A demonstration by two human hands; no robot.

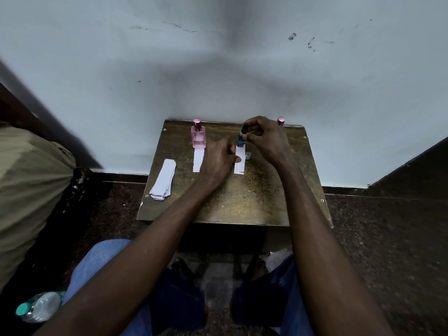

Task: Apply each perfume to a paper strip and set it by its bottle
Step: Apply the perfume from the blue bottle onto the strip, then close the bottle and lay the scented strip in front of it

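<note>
Blue jeans point(101, 258) fill the bottom of the frame, and two bare forearms reach from there up toward the centre. Behind everything a pale wall point(218, 69) takes the whole upper half, marked with a few dark scuffs, and a dark speckled floor point(388, 238) runs along the lower right and left. An olive cloth bundle point(29, 178) bulges at the left edge. A small worn wooden table point(242, 202) stands against the wall at centre. The left hand point(219, 157) rests on the tabletop with its fingers loosely bent, gripping nothing, one fingertip pressing on a paper strip point(240, 166). The right hand point(264, 138), just right of it and higher, pinches the dark top of a blue bottle point(240, 140), which stands upright at the upper end of that strip. A plastic water bottle point(40, 306) with a teal cap lies in the lower left corner. A loose stack of paper strips point(163, 179) lies on the left part of the table. A pink bottle point(198, 137) with a rose cap stands upright near the table's far edge, left of the blue one, and a second strip point(198, 161) lies just below it, its upper end touching or under the bottle's base. A rose bottle cap point(280, 120) peeks out behind the right hand; the rest of that bottle is hidden. A small clear cap point(247, 155) sits on the table just right of the pressed strip.
</note>
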